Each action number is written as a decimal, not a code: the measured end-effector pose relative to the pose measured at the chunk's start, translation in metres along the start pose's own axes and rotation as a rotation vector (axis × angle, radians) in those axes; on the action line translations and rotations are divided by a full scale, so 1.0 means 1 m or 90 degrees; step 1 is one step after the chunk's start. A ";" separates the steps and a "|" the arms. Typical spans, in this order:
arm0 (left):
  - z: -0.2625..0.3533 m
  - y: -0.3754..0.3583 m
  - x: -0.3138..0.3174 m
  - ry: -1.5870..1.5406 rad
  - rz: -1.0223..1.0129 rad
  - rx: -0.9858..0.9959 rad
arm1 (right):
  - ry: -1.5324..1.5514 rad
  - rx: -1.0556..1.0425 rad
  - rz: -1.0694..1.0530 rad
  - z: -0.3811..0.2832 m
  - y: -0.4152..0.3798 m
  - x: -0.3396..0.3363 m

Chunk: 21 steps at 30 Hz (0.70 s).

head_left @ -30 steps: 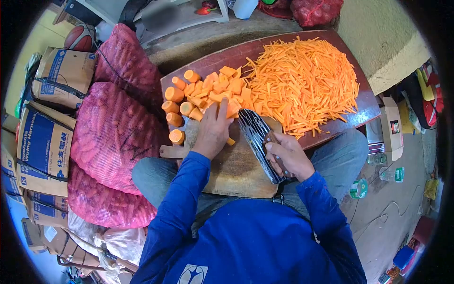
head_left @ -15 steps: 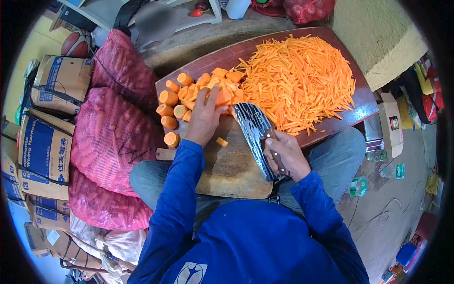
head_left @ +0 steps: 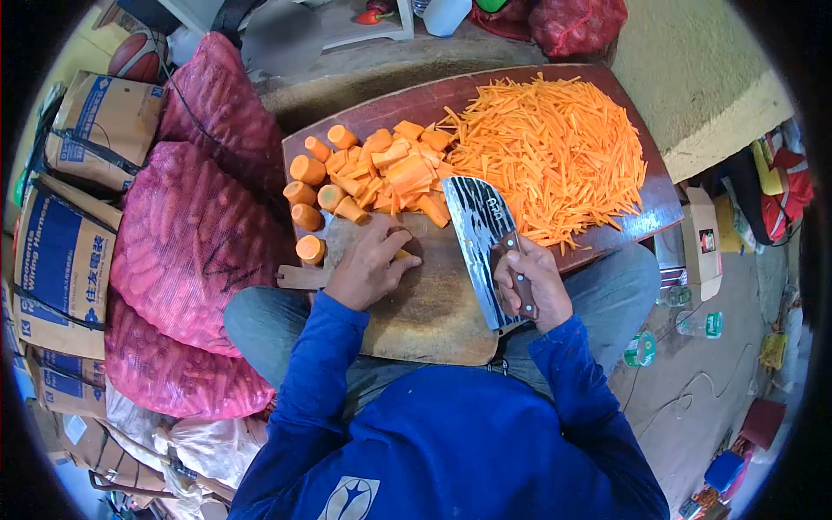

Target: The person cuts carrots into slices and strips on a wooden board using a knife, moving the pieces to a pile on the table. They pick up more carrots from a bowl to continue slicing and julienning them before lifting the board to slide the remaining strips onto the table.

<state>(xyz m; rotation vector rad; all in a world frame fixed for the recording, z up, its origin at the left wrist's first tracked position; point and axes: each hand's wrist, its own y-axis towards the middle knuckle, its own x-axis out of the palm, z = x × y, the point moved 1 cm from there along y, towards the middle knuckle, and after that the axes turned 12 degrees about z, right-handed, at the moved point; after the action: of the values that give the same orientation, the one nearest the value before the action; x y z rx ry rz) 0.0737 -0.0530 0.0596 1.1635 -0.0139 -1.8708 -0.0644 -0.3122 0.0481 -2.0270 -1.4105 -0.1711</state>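
Note:
My left hand [head_left: 373, 262] is over the wooden chopping board [head_left: 433, 325], its thumb and fingers curled round a small orange carrot piece [head_left: 402, 255], mostly hidden. My right hand [head_left: 530, 284] grips the brown handle of a broad cleaver [head_left: 478, 238], whose blade points away from me over the board's right side. Beyond the board, carrot chunks [head_left: 407, 173] lie heaped on the dark red table [head_left: 381, 108]. Thick carrot stubs [head_left: 308, 169] stand at its left. A large pile of thin carrot strips [head_left: 555, 156] covers its right part.
Pink mesh sacks of carrots [head_left: 182, 251] are stacked at the left, beside cardboard boxes [head_left: 65, 260]. A concrete block [head_left: 702, 78] stands at the back right. Plastic bottles [head_left: 640, 348] and an open carton [head_left: 700, 243] are on the floor at the right.
My left hand has moved from the carrot chunks back towards me, onto the small piece on the board. The cleaver stays in my right hand, its blade slightly shifted right.

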 end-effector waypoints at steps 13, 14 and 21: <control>-0.012 -0.010 -0.005 -0.056 -0.041 -0.011 | -0.094 0.027 -0.073 -0.002 -0.008 0.008; -0.012 -0.011 -0.004 -0.045 -0.049 -0.014 | -0.094 0.030 -0.067 -0.002 -0.008 0.009; -0.014 -0.011 0.001 -0.049 -0.042 0.004 | -0.104 0.013 -0.085 0.002 -0.008 0.008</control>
<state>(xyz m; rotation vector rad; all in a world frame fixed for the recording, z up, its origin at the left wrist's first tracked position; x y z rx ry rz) 0.0764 -0.0415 0.0459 1.1077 -0.0249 -1.9734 -0.0689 -0.3031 0.0537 -1.9673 -1.6439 -0.0480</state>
